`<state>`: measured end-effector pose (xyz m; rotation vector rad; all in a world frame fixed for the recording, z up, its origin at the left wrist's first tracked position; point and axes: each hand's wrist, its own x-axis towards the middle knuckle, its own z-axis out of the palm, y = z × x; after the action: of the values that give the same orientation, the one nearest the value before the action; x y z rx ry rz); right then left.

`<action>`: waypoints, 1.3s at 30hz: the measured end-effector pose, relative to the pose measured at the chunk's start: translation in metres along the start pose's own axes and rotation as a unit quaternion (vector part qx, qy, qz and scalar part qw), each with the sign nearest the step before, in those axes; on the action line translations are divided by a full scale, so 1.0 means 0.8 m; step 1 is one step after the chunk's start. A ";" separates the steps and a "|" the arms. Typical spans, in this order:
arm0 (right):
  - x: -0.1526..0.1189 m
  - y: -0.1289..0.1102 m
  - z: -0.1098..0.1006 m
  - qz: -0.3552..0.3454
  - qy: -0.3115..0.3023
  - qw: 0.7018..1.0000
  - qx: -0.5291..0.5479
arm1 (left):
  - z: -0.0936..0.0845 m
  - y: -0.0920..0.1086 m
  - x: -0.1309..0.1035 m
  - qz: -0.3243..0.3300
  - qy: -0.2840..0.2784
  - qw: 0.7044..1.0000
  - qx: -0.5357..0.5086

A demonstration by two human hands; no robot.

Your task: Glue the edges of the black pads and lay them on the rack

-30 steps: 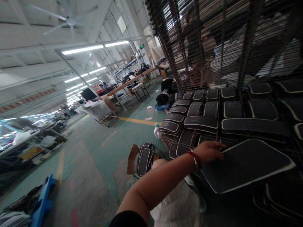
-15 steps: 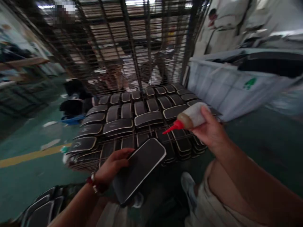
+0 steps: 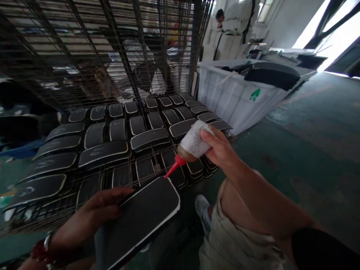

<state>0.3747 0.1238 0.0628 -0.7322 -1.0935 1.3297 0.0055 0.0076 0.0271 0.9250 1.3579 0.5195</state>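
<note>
My left hand (image 3: 98, 212) grips the long edge of a dark, round-cornered panel (image 3: 143, 221) with a pale line along its rim. The panel is tilted and held low in front of me. In my right hand (image 3: 218, 146) is a squeeze bottle (image 3: 195, 142) with a white wrap, brownish contents and a red nozzle. The bottle points down to the left, and its nozzle tip is at the panel's far edge; whether it touches I cannot tell. Beyond, many similar curved panels (image 3: 102, 153) lie in rows on a wire rack.
A tall wire grid (image 3: 123, 48) stands behind the panels. At the right is a white bin (image 3: 225, 92) with dark pieces (image 3: 272, 75) in it. A blue tray (image 3: 21, 150) sits at the left. Far back, a person's head (image 3: 220, 17) shows. My shoe (image 3: 203, 210) is below.
The bottle's nozzle has come down to the edge of the held panel. The panel has moved lower and nearer to me. My view has turned to the right.
</note>
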 end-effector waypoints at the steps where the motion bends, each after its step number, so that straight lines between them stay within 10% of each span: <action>1: 0.000 -0.001 0.001 0.000 -0.002 1.000 -0.002 | -0.001 -0.001 0.001 -0.001 0.001 1.000 -0.008; 25: -0.001 0.005 0.002 0.002 -0.010 1.000 -0.018 | 0.034 0.030 -0.020 0.002 0.064 0.997 -0.047; 39: -0.003 0.004 0.003 0.015 -0.012 1.000 -0.019 | 0.009 0.017 -0.012 0.031 0.074 0.996 -0.031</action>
<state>0.3716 0.1219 0.0599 -0.7653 -1.1333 1.3486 0.0134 0.0061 0.0437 0.8949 1.4414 0.6851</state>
